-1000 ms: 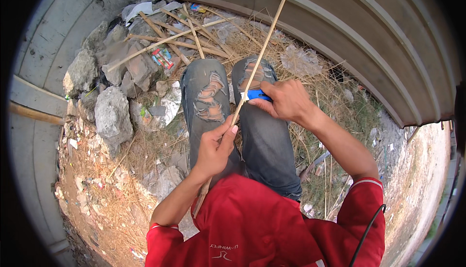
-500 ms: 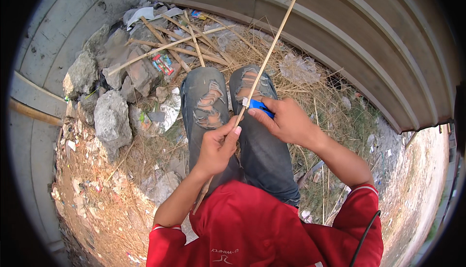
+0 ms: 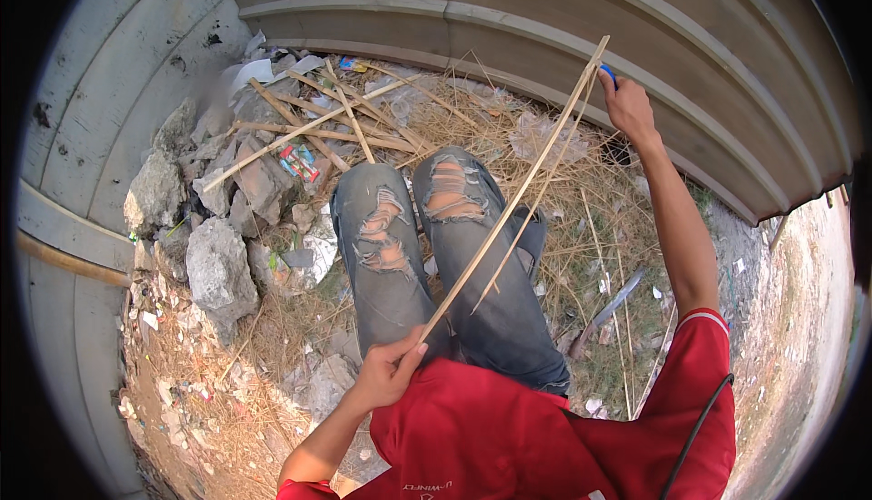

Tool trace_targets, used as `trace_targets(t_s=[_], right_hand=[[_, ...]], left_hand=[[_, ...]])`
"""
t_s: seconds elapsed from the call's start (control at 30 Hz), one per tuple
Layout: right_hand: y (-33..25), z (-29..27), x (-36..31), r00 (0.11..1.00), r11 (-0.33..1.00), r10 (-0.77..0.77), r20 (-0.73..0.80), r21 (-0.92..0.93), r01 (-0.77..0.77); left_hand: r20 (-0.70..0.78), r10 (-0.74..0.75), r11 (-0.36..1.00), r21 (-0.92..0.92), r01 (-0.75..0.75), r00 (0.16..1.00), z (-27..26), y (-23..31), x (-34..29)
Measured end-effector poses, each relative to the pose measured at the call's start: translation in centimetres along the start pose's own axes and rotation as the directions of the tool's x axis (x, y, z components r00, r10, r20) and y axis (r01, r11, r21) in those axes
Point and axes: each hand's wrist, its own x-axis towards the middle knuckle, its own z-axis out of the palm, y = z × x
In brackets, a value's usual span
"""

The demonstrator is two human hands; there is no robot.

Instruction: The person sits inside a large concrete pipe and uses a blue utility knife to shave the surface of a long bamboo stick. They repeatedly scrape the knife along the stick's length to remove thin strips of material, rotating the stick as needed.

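A long, pale bamboo strip (image 3: 509, 217) slants across my thighs, from my lap up to the far right. My left hand (image 3: 389, 371) is closed round its near end. At the far end, my right hand (image 3: 629, 108) grips a small blue cutter (image 3: 608, 73), mostly hidden by the fingers, against the strip. A thin bamboo sliver (image 3: 520, 230) hangs from near that end and runs beside the strip, its loose tip above my right thigh. Ripped dark jeans (image 3: 377, 237) cover my legs.
Grey rocks (image 3: 220, 268) and loose bamboo sticks (image 3: 313, 132) lie left and ahead among dry straw and litter. A long-bladed knife (image 3: 610, 311) rests on the ground to my right. Corrugated metal sheeting (image 3: 536, 9) closes off the far side.
My right hand has moved up and away along the strip with the cutter; a thin sliver now hangs loose. My left hand has drawn down toward my lap with the near end.
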Motion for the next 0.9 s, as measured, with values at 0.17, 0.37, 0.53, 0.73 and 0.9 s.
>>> trace_targets(t_s=[0.17, 0.37, 0.53, 0.73, 0.9], right_hand=[[23.2, -6.1, 6.9, 0.962, 0.942, 0.184, -0.200, -0.243, -0.231], [19.2, -4.0, 3.3, 0.945, 0.951, 0.309, -0.109, 0.040, -0.307], [5.5, -3.5, -4.9, 0.996, 0.912, 0.026, 0.088, 0.406, -0.059], [-9.9, -4.1, -18.1, 0.810, 0.815, -0.472, 0.348, 0.522, 0.250], [-13.6, -4.3, -21.5, 0.670, 0.788, -0.584, 0.458, 0.517, 0.334]], left_hand=[[0.041, -0.019, 0.996, 0.083, 0.016, 0.999, -6.0, -5.5, -5.6], [-0.140, 0.008, 1.000, -0.025, -0.011, 0.990, -5.3, -3.2, -1.4], [-0.255, 0.037, 0.989, -0.128, -0.072, 0.966, -1.1, 1.3, 4.9], [-0.271, 0.135, 0.966, -0.177, -0.187, 0.953, 2.9, 3.8, 9.4], [-0.251, 0.190, 0.955, -0.179, -0.238, 0.949, 4.2, 4.3, 10.5]])
